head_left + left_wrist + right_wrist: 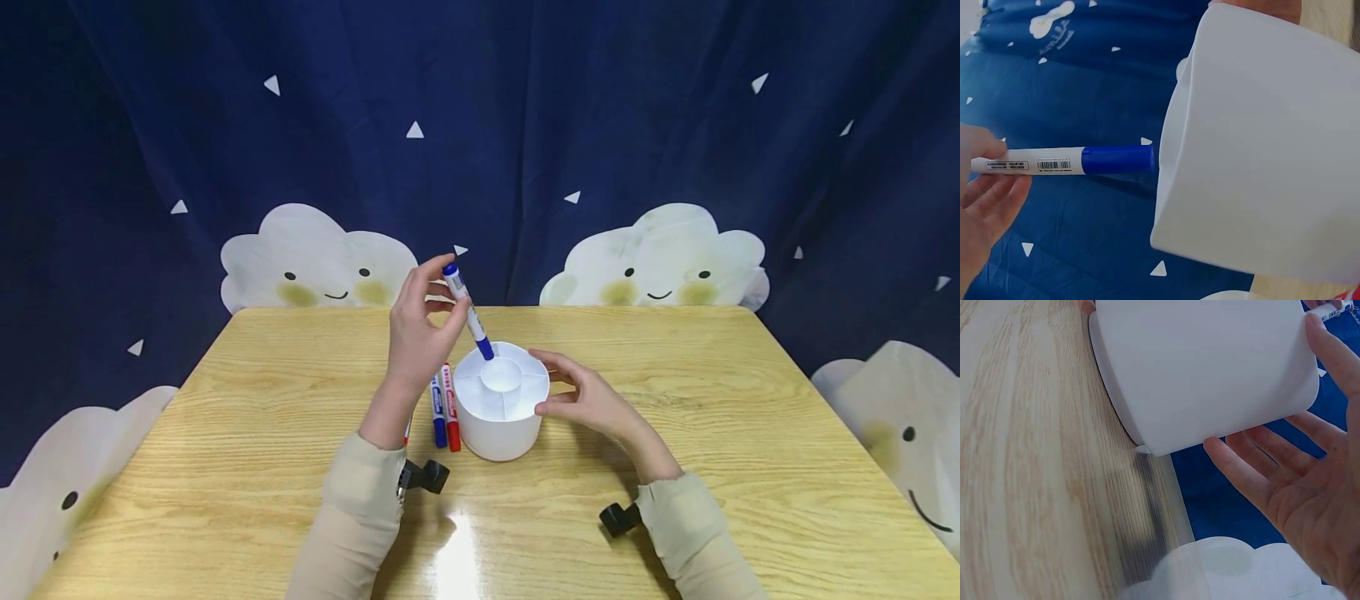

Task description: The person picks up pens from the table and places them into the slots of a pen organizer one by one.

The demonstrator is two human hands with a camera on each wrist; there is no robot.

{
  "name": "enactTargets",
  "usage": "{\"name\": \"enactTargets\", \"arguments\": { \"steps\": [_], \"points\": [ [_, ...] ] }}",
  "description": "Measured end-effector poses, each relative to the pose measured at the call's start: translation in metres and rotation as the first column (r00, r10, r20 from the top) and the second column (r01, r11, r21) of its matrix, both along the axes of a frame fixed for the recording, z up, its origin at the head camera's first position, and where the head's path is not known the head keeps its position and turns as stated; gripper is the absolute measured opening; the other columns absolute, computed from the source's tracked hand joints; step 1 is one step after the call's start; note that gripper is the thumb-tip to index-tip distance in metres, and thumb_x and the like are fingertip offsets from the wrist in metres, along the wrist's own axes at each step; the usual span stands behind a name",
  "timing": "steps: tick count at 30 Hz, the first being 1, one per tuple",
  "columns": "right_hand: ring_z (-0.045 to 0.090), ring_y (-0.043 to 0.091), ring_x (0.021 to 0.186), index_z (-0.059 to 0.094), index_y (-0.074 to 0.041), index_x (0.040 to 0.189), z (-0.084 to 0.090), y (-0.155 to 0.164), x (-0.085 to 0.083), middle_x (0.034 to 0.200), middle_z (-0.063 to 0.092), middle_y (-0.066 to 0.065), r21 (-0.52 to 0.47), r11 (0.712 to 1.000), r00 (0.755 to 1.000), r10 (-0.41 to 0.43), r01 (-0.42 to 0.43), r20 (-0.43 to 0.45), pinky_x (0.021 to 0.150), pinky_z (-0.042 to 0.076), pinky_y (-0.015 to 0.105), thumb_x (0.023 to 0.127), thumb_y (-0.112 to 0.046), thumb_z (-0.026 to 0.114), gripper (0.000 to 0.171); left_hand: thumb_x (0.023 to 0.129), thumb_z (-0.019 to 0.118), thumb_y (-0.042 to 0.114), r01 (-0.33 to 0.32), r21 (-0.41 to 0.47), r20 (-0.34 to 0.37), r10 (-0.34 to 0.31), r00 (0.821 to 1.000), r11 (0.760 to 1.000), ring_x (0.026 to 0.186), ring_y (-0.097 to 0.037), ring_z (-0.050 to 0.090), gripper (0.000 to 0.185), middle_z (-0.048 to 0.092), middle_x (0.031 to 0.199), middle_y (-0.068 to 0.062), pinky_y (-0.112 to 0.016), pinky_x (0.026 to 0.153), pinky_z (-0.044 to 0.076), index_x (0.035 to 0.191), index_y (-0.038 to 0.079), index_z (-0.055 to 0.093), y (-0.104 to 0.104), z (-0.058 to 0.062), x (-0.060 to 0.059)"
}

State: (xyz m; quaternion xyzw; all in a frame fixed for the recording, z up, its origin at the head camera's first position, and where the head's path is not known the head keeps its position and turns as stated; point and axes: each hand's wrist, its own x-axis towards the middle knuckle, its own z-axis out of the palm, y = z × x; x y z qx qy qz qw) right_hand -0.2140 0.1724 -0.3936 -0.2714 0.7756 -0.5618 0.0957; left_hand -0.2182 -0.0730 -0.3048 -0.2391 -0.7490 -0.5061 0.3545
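Observation:
My left hand (423, 333) pinches a white marker with blue ends (467, 308) between thumb and fingers. It tilts with its blue cap down, the tip at the back left part of a round white divided organizer (498, 437). In the left wrist view, the marker (1060, 164) has its cap close to the rim. My right hand (592, 400) is at the organizer's right side, thumb and fingers spread and touching its wall. The right wrist view shows those fingers (1241, 469) fairly straight against the organizer (1204, 369).
A blue marker (438, 417) and a red marker (451, 412) lie side by side left of the organizer. Another red-tipped item (407, 431) is mostly hidden by my left wrist. Beyond the wooden table (247, 433) hangs a dark blue curtain (480, 125) with clouds.

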Motion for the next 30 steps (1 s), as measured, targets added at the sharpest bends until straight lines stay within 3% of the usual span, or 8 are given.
{"name": "enactTargets", "arguments": {
  "steps": [8, 18, 30],
  "points": [
    [0.047, 0.031, 0.113, 0.038, -0.017, 0.138, 0.000, 0.000, 0.000, 0.134, 0.043, 0.009, 0.003, 1.000, 1.000, -0.003, 0.003, 0.007, 0.084, 0.051, 0.037, 0.075, -0.016, 0.074, 0.073, 0.079, 0.066, 0.002, -0.010, 0.089, 0.043, 0.006, 0.999, 0.996, 0.084, -0.020, 0.060, 0.048, 0.054, 0.102, -0.013, -0.032, 0.069, 0.055, 0.123, 0.004, 0.048, 0.007, -0.004, -0.005],
    [0.048, 0.030, 0.113, 0.038, -0.017, 0.138, 0.000, 0.000, -0.001, 0.134, 0.043, 0.009, 0.013, 1.000, 1.000, -0.014, 0.014, 0.008, 0.085, 0.050, 0.040, 0.075, -0.017, 0.074, 0.072, 0.081, 0.065, 0.007, -0.009, 0.115, 0.146, -0.008, 0.989, 0.993, 0.085, -0.017, 0.062, 0.040, 0.057, 0.101, -0.009, -0.032, 0.072, 0.055, 0.119, 0.009, 0.052, 0.010, -0.016, -0.010],
    [0.047, 0.032, 0.114, 0.037, -0.017, 0.138, -0.002, 0.001, -0.002, 0.136, 0.042, 0.008, 0.012, 1.000, 1.000, -0.007, 0.007, 0.008, 0.084, 0.051, 0.037, 0.076, -0.017, 0.073, 0.072, 0.081, 0.066, 0.007, 0.068, 0.119, 0.208, -0.092, 0.974, 0.991, 0.086, -0.017, 0.061, 0.036, 0.056, 0.101, -0.008, -0.025, 0.070, 0.054, 0.116, 0.010, 0.058, 0.015, -0.030, -0.015]
  ]
}}
